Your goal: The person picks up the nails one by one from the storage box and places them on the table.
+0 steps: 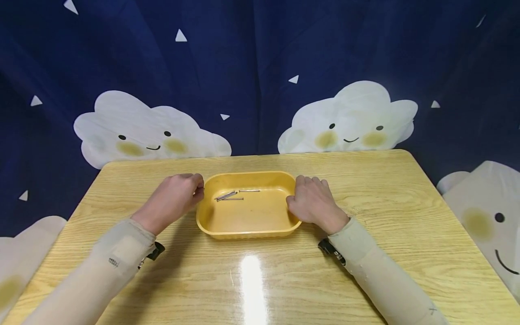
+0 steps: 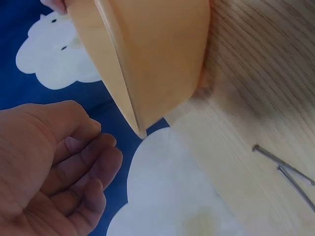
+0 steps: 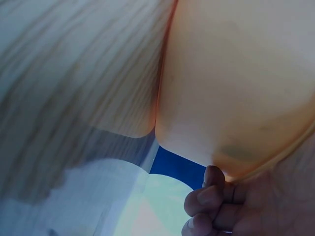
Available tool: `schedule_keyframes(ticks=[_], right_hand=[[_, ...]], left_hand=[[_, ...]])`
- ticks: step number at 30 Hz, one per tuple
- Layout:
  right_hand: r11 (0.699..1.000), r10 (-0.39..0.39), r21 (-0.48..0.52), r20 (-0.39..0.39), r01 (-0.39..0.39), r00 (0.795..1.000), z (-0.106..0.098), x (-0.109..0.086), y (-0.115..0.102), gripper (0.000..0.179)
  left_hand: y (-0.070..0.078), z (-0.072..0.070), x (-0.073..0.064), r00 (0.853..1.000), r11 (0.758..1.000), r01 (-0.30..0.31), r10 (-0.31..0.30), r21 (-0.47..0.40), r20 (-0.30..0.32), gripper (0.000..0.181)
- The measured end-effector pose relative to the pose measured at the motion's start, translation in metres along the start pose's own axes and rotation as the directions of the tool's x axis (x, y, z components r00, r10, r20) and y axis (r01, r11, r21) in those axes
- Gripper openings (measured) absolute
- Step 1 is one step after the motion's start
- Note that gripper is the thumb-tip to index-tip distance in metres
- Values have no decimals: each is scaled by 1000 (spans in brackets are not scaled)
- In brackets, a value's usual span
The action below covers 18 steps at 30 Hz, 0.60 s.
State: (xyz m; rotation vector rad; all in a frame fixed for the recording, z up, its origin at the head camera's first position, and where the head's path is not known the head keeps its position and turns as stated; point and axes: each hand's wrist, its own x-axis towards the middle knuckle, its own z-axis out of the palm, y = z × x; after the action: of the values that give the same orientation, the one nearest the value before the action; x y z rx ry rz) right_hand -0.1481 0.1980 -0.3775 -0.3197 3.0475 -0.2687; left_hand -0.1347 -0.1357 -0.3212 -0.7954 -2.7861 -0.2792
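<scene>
A yellow plastic basin (image 1: 243, 232) sits on the wooden table, with several metal nails (image 1: 226, 196) lying inside, towards its left. My right hand (image 1: 313, 201) grips the basin's right end, thumb over the rim; the right wrist view shows its curled fingers (image 3: 209, 196) by the outer wall. Beside the left end is my left hand (image 1: 178, 192). The left wrist view shows this left hand (image 2: 64, 162) loosely curled around nothing, with a gap to the basin's rim (image 2: 123, 78). In that view, two more nails (image 2: 285, 172) lie on the table outside the basin.
The wooden table (image 1: 390, 225) extends around the basin, its back edge against a dark blue curtain (image 1: 252, 67) printed with white clouds. A bright light reflection falls on the table in front of the basin.
</scene>
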Motion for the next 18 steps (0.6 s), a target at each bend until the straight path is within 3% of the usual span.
schedule_keyframes(ticks=[18], right_hand=[[1000,-7,8,-2,7,1000,0,0,1,26]], left_hand=[[13,20,16,998,999,-21,24,-51,64,17]])
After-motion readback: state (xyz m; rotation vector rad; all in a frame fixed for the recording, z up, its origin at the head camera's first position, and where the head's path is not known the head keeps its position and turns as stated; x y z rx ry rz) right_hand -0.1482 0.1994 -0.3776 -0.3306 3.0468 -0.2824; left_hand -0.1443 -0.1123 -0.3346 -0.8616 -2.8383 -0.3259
